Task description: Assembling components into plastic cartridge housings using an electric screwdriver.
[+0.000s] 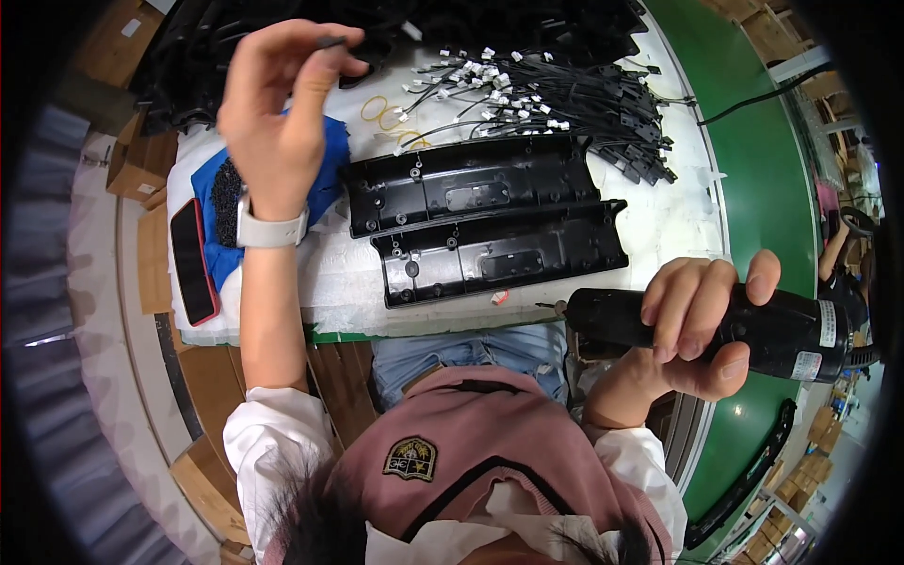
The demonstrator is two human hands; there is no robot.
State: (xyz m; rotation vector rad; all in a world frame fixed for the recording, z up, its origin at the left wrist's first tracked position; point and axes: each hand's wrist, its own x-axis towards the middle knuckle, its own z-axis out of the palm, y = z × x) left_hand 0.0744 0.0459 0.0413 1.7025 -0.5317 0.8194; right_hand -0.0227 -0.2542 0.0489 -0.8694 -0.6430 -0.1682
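My left hand (pixel 278 132), with a pale watch on its wrist, is raised over the far left of the table. Its thumb and fingers pinch a small dark piece (pixel 330 42), too small to name. In my right hand (pixel 702 325) is a black electric screwdriver (pixel 603 318), fingers wrapped round its body and the bit pointing left. Left of that bit, two long black plastic housings lie one behind the other: the far housing (pixel 471 188) and the near housing (pixel 504 259). Below my left hand, a blue bag (pixel 325 160) holds a heap of small black screws (pixel 226 202).
A bundle of black cables (pixel 603 104) with white connectors lies behind the housings. Yellow rubber bands (pixel 374 108) lie beside it. A red-edged phone (pixel 195 264) rests at the left edge. More black parts (pixel 527 24) fill the back. Green surface (pixel 767 179) runs along the right.
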